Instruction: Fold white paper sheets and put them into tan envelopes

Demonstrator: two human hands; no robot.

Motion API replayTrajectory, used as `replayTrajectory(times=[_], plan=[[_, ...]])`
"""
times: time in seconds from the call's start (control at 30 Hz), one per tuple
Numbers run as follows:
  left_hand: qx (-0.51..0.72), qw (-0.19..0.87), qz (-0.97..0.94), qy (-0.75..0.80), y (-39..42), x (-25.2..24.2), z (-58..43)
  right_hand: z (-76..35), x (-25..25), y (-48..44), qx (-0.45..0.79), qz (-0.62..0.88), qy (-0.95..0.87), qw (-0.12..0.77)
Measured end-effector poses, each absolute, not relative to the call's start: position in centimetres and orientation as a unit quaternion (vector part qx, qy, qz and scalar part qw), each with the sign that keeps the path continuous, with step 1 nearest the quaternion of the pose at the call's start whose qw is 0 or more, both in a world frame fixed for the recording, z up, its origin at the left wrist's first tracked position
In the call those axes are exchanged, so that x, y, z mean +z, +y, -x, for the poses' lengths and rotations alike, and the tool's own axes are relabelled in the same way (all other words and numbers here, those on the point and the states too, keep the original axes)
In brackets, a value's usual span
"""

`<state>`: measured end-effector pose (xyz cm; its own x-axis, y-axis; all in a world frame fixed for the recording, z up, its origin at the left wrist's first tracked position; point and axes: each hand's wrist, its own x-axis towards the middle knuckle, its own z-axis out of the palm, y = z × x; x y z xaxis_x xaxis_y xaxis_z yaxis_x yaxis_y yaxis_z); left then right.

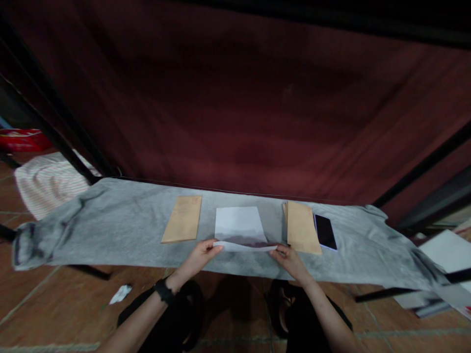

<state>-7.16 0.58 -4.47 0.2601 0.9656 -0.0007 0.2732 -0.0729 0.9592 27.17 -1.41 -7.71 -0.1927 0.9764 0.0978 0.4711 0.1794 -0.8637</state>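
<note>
A white sheet of paper (239, 219) lies on the grey cloth, its near edge lifted and curled upward. My left hand (203, 253) pinches the left corner of that edge between thumb and fingers. At the opposite corner my right hand (289, 260) grips the paper the same way. Left of the sheet rests a brown envelope (183, 219) with a small red mark at its top corner. Close beyond my right hand lies a small stack of brown envelopes (303, 228), and a dark-screened phone (326, 232) sits just right of it.
The grey cloth (114, 220) covers a long narrow bench, backed by a dark red panel (235, 122). Striped fabric (53, 181) hangs at the left. A crumpled tissue (120, 294) is on the tiled floor. White boxes or boards (447, 250) stand at the right.
</note>
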Motion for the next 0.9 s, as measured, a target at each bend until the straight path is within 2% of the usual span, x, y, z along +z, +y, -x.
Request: replayTrajectory(times=[0.17,0.5,0.73,0.9], plan=[[0.413,0.502,-0.588,0.48,3.7,-4.4,6.9,-25.8,-6.4,1.5,0.333,0.538,-0.647,0.426],[0.461,0.435,-0.558,0.535,8.6,-7.4,6.2,-22.7,-8.4,7.2,0.286,0.573,-0.618,0.456],[0.376,0.29,-0.587,0.655,10.1,-8.5,6.1,-21.7,-9.3,8.3,0.183,0.67,-0.624,0.357],[0.287,0.236,-0.604,0.705,10.0,-7.6,5.6,-21.1,-9.7,8.5,0.123,0.7,-0.649,0.272]])
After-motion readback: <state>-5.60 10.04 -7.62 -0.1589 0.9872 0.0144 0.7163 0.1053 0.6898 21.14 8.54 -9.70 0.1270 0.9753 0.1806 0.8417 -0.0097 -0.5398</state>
